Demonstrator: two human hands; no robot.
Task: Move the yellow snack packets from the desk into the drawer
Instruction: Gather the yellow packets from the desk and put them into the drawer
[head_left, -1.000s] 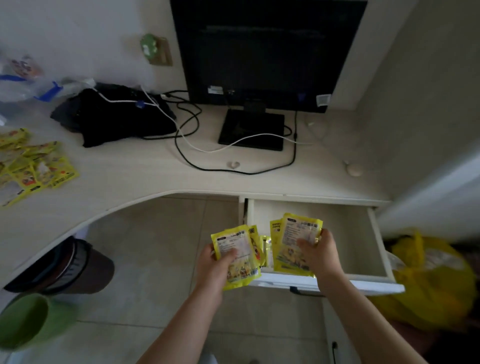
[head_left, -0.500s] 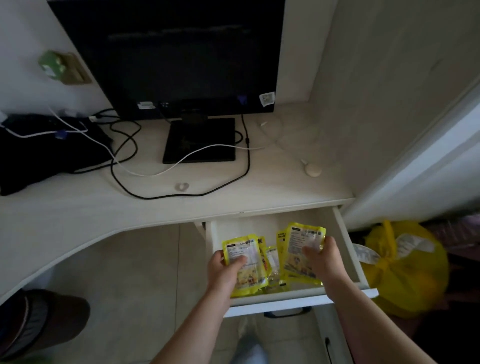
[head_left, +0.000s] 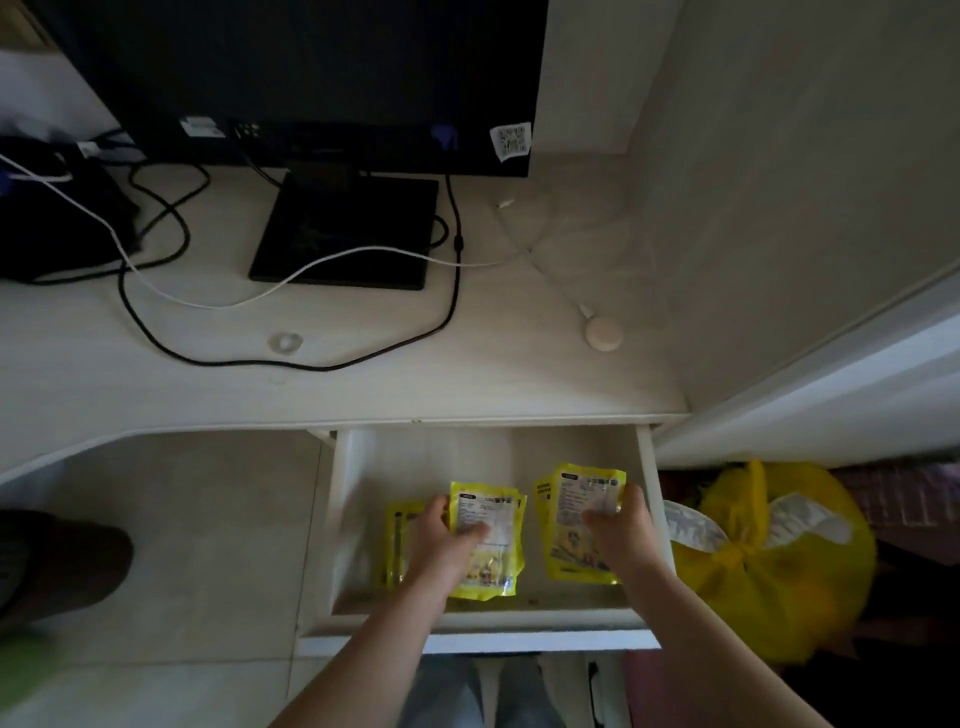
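Both stacks have sunk into the drawer: left hand and right hand each pinch light, floppy, slippery yellow snack packets by their edges.

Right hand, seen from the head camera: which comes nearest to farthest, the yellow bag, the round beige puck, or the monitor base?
From the right hand:
1. Yellow bag, on the floor just right of the drawer.
2. Round beige puck, on the desk above.
3. Monitor base, far back and left.

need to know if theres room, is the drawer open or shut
Open: the drawer is pulled out from under the desk, its light floor showing behind the yellow packets.
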